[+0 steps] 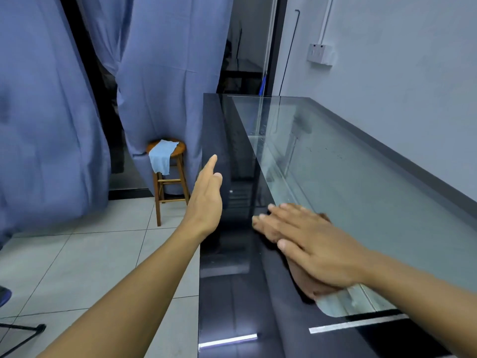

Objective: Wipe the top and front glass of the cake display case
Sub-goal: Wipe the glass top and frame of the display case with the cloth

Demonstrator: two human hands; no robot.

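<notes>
The cake display case (pixel 232 254) runs from near right to the far middle, with a clear glass top (pixel 361 182) and a dark front glass (pixel 227 151). My right hand (pixel 309 241) lies flat on the near part of the top, fingers spread, with its reflection beneath it and no cloth under it. My left hand (pixel 206 200) is stretched out with open fingers beside the front glass, pointing toward a light blue cloth (pixel 161 156). That cloth is draped over a wooden stool (pixel 169 182) further off on the left.
Blue curtains (pixel 64 112) hang on the left and behind the stool. A grey wall (pixel 400 86) with a socket box (pixel 320 54) runs along the case's right side. The floor (pixel 77 267) is light tiles, with a dark stand leg at bottom left.
</notes>
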